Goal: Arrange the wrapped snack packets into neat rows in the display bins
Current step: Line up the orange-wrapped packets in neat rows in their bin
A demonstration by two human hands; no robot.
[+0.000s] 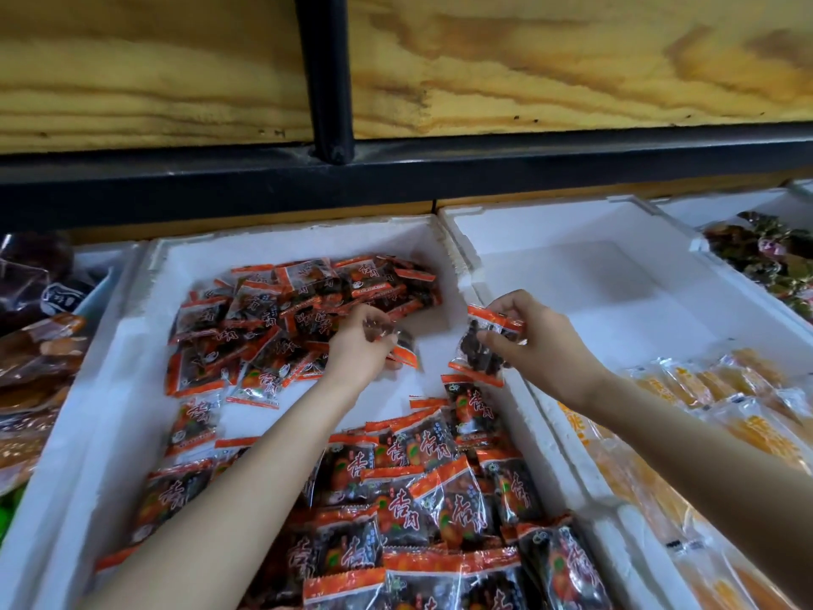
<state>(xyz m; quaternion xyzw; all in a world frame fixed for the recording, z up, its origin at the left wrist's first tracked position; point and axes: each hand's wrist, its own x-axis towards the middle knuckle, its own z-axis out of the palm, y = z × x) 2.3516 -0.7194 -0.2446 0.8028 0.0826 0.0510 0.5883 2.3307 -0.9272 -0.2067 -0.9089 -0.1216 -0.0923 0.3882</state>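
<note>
Head view. Your left hand reaches into the middle bin with its fingers curled. It pinches a dark packet with orange ends by its upper edge. That packet sits low over the bare white floor; you cannot tell whether it touches.

Your right hand is raised just beside it. Thumb and fingers are closed on a second packet of the same kind, gripped near its top seal. It hangs tilted by the bin's right wall. The two held packets are near each other and do not touch.

Middle bin: white foam with deep walls.
- Far heap of the same packets lies jumbled at the back left, overlapping at all angles, just behind your left hand.
- Near heap fills the front under your forearms. It is loose, with no clear rows.
- A strip of bare floor lies between the two heaps, and both hands are over it.

Right bin: white foam, its back part bare. Yellow packets lie in front of that bare part.

Brown packets fill the bin at the left edge. Green-wrapped sweets show at the far right.

Above everything runs a black rail, with a wooden shelf over it.
</note>
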